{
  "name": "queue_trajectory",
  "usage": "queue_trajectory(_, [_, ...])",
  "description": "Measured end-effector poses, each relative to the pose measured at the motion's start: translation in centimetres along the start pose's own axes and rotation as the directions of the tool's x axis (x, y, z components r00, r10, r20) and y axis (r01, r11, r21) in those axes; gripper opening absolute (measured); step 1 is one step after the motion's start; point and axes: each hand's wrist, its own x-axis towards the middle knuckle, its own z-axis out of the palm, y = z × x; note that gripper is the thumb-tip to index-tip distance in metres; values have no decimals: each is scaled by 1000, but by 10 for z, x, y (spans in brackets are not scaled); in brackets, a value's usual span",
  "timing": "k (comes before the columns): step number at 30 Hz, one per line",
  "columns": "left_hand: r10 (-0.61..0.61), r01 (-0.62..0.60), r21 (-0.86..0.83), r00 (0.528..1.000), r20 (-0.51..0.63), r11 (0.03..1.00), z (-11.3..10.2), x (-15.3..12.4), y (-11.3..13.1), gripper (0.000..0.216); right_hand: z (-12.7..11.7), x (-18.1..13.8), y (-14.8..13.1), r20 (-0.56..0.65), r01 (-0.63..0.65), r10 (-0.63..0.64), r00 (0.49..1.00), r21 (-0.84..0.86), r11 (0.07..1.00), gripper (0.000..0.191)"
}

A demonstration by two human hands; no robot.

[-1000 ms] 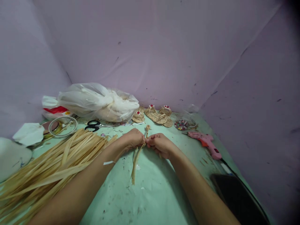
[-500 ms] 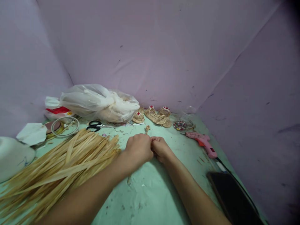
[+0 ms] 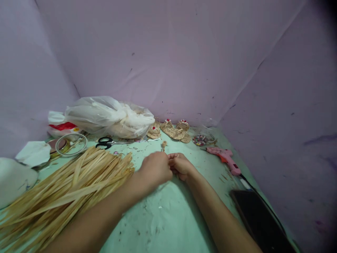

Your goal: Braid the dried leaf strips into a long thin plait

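My left hand [image 3: 157, 168] is closed, knuckles up, over the middle of the table. Past its fingers sticks the knobbly end of a thin straw strand [image 3: 164, 144]; the rest is hidden by the hands. Touching it from the right, my right hand [image 3: 180, 166] is closed too, thumb and fingertips pinched together at the left fist. Whatever lies between those fingertips is too small and covered to make out fully, but it seems to be the same strand. Left of my hands spreads a pile of dry straw strips [image 3: 76, 193].
At the back lie a tied plastic bag [image 3: 110, 117], scissors [image 3: 107, 142], woven straw slippers with red beads [image 3: 172, 130] and a bag of beads [image 3: 201, 140]. A pink glue gun [image 3: 223, 156] and a dark phone [image 3: 259, 221] are right. Tape rolls [image 3: 71, 144] sit left.
The whole view has shifted slightly. Both hands stay together at the straw strand, with the right fingers showing a little more spread along the left fist.
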Motion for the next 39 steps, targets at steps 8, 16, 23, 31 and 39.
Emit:
queue_trajectory(8, [-114,263,-585,954,278,767,8,38,-42,21,1,-1,-2,39,-11,12,999,-34,999,14])
queue_trajectory(16, [-193,282,-712,960,205,644,1,27,-19,45,-3,-3,-3,75,16,-18,997,32,999,15])
queue_trajectory(23, [-71,307,-702,936,344,643,5,23,-21,8,-4,-5,-5,73,34,-38,997,59,998,18])
queue_trajectory(31, [-107,112,-157,993,43,981,15,25,-19,13,-6,-4,-3,72,321,-410,909,-748,580,8])
queue_trajectory(39, [-71,66,-209,997,-18,976,31,34,-28,15,9,-32,-15,9,71,-481,877,-991,111,18])
